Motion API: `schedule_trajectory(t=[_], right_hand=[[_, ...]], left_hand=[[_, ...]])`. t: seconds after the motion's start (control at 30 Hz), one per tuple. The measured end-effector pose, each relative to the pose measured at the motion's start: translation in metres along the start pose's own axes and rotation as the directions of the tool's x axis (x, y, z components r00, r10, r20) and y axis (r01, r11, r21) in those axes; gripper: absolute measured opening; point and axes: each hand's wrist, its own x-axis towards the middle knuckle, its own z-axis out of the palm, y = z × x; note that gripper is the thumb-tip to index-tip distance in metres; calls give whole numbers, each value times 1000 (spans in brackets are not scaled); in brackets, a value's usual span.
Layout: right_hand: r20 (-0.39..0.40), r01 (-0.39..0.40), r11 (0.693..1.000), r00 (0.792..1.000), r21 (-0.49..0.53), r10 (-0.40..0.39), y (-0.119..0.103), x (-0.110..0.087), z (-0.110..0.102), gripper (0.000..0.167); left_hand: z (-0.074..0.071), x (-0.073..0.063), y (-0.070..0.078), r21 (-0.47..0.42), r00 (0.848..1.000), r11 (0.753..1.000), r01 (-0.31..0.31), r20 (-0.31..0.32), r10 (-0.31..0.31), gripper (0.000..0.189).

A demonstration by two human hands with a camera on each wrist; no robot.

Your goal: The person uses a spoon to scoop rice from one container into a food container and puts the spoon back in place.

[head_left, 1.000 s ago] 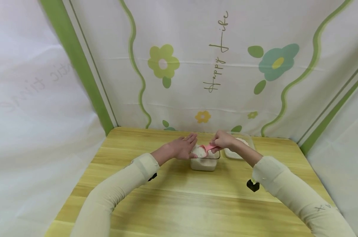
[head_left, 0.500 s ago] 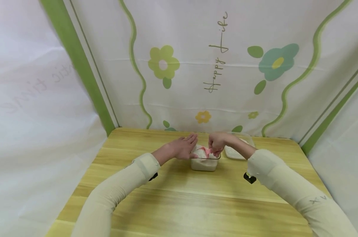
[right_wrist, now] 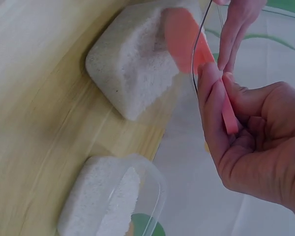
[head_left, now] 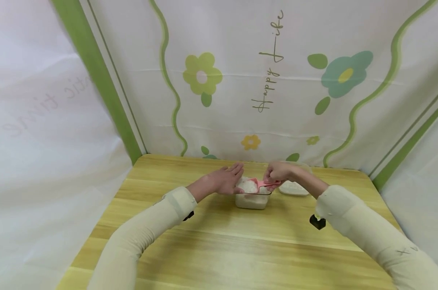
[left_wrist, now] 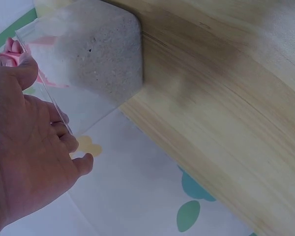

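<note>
A clear rectangular glass container with a dark-looking rim stands near the far edge of the table, holding white powder. My left hand lies against its left side with fingers extended, touching the rim. In the left wrist view the fingertips show right at the glass edge. Over the container's right rim, my right hand grips the handle of a pink scoop between thumb and fingers. The scoop's bowl is inside the container, at the powder, and looks tilted up with white powder in it.
A second clear plastic tub, also holding white powder, stands to the right of the glass container, partly hidden by my right forearm in the head view. A printed fabric curtain rises behind the wooden table.
My right hand first moved left with the scoop pushed into the powder, then back right, and the scoop now lies flatter. The left hand keeps its place on the container.
</note>
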Motion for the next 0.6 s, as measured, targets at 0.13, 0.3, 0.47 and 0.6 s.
schedule_trajectory(t=[0.13, 0.3, 0.47, 0.6], right_hand=[[2, -7, 996, 1000, 88, 7, 5, -5, -2, 24], [7, 2, 986, 1000, 169, -3, 11, -11, -1, 23], [34, 81, 970, 995, 227, -91, 24, -15, -3, 27], [25, 124, 957, 991, 264, -135, 32, -19, -4, 28]], left_hand=[[-1, -1, 0, 3, 1000, 1000, -1, 2, 1, 83], [-2, -2, 1, 2, 1000, 1000, -1, 3, 1, 83], [0, -1, 0, 9, 1000, 1000, 3, 1, -3, 83], [2, 1, 0, 2, 1000, 1000, -2, -6, 2, 83]])
